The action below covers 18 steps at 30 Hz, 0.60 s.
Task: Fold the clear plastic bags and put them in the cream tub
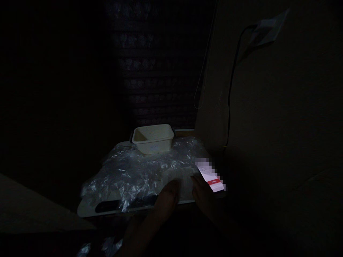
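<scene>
The room is very dark, so fine detail is lost. My left hand (168,194) is at the near side of a small table, its fingers curled at the left edge of a pale, thin sheet (184,184). Across from it, my right hand (201,192) has its fingers bent in at the sheet's right edge. Both hands look closed on the sheet; whether it is paper, cloth or film I cannot tell. Crinkled clear plastic film (134,175) lies under and around it. Beside my right hand rests a lit phone (211,176), its screen partly blurred out.
A cream rectangular tub (154,144) stands on the film at the back of the white table (85,208), which has a dark handle slot in front. A black cable (229,100) hangs from a wall outlet (270,30). Dark blinds (158,71) are behind.
</scene>
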Motion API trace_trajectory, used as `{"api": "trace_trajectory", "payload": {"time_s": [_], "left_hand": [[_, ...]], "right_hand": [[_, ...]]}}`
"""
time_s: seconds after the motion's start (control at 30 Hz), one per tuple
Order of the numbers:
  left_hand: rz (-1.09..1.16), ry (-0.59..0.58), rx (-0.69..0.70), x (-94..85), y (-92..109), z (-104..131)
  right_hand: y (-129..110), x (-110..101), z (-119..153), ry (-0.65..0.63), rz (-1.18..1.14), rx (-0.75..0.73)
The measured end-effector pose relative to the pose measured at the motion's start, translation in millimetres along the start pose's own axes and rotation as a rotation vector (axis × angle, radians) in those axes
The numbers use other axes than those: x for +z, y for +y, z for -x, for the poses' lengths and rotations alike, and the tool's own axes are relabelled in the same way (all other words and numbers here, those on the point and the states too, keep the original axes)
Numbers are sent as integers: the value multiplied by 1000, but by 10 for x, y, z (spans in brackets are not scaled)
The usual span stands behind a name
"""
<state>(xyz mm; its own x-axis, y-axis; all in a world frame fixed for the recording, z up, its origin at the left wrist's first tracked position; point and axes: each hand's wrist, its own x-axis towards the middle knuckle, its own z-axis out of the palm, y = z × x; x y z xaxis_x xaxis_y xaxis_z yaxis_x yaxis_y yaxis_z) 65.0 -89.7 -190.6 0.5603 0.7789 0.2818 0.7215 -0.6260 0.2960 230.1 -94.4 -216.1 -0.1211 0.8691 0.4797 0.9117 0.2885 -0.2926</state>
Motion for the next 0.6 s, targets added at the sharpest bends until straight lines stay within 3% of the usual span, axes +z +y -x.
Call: {"api": "trace_trajectory", "payload": {"time_s": [0.1,0.2,0.47,0.6], "left_hand": [[-95,-13,-7,105,32,-43],[-174,-39,-11,172,16,-22],[-269,-45,-37,191,-73,98],[-289,-55,-46,161,-60,60]], "right_hand": [[-169,29,1,-84,13,-149],[-253,45,23,-141,73,-182],[-48,91,201,-161,186,-155],[26,78,158,-132,194,-126]]}}
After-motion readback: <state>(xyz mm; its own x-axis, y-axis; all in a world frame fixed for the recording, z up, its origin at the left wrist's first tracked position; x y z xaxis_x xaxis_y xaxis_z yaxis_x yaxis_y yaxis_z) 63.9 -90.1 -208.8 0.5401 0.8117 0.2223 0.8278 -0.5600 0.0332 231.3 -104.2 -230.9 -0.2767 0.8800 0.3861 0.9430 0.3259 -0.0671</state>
